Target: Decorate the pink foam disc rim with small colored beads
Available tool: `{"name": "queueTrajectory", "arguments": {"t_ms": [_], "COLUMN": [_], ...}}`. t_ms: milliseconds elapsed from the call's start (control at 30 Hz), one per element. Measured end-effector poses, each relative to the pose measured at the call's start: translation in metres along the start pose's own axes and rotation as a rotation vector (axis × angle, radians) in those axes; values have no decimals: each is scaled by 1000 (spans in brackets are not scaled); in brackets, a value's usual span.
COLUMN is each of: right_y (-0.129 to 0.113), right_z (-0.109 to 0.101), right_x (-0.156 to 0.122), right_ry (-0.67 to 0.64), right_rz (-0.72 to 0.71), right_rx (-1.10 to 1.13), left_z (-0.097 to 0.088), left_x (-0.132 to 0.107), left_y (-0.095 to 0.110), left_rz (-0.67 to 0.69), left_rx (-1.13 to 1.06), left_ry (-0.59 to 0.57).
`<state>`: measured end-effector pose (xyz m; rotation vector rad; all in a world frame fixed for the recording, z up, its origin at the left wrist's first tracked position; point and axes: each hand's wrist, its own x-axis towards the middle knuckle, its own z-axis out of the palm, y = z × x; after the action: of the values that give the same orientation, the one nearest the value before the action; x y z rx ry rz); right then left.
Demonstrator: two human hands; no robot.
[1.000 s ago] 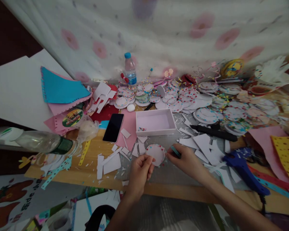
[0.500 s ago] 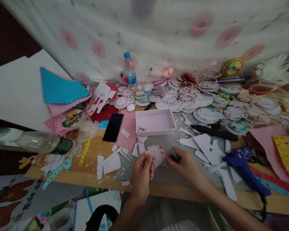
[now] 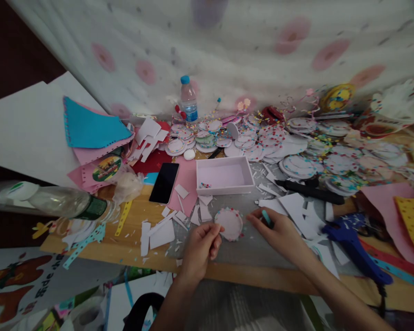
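A round white paper disc (image 3: 228,225) with small red and blue dots along its rim is at the near middle of the grey mat. My left hand (image 3: 200,247) is closed in a pinch at the disc's left edge, the other fingers curled under. To the right of the disc, my right hand (image 3: 279,234) is closed around a slim teal tool (image 3: 267,218). The tool's top sticks out above the fingers; its lower part is hidden. My right fingertips are a little apart from the disc. Behind the disc stands an open white box (image 3: 225,175) with a few tiny coloured pieces inside.
White paper scraps (image 3: 161,234) lie around the grey mat (image 3: 258,257). A black phone (image 3: 164,183) is left of the box. Several decorated discs (image 3: 298,165) are piled behind. At right are a black-handled tool (image 3: 310,191) and a blue glue gun (image 3: 357,248); at left, a bottle (image 3: 62,204).
My right hand has moved right, away from the disc, with the teal tool. The disc shows further to the right of my left fingers, which cover less of it. The view has shifted slightly.
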<state>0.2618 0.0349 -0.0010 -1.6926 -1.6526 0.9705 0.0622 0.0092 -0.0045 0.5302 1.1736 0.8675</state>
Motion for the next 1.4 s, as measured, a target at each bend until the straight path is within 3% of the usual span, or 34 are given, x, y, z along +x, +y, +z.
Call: {"name": "queueTrajectory", "arguments": {"t_ms": [200, 333, 433, 533, 600, 667, 767, 967, 1100, 1233, 1400], "right_y": [-2, -4, 6, 20, 24, 21, 9, -15, -37, -58, -54], "right_z": [-29, -43, -49, -52, -53, -54, -56, -61, -54, -37, -13], "right_x": [-5, -10, -12, -12, -13, -15, -18, -3, 26, 67, 107], "right_ry": [62, 136, 197, 139, 79, 70, 97, 47, 34, -80, -295], "right_rz": [80, 109, 119, 145, 158, 145, 75, -94, -214, -399, -602], "right_rx": [182, 381, 428, 426, 424, 408, 345, 298, 389, 396, 219], "left_z": [-5, -19, -32, -40, -42, -42, -40, -39, -40, -41, -40], "left_x": [-2, 0, 5, 17, 29, 43, 58, 62, 60, 60, 58], "left_y": [1, 3, 13, 32, 46, 55, 54, 37, 35, 35, 34], "left_rz": [52, 164, 424, 878, 1097, 1200, 1254, 1361, 1391, 1440, 1483], "left_rx": [278, 485, 629, 902, 1120, 1321, 1441, 1264, 1240, 1243, 1272], "left_ry": [-5, 107, 297, 455, 419, 300, 218, 297, 276, 254, 290]}}
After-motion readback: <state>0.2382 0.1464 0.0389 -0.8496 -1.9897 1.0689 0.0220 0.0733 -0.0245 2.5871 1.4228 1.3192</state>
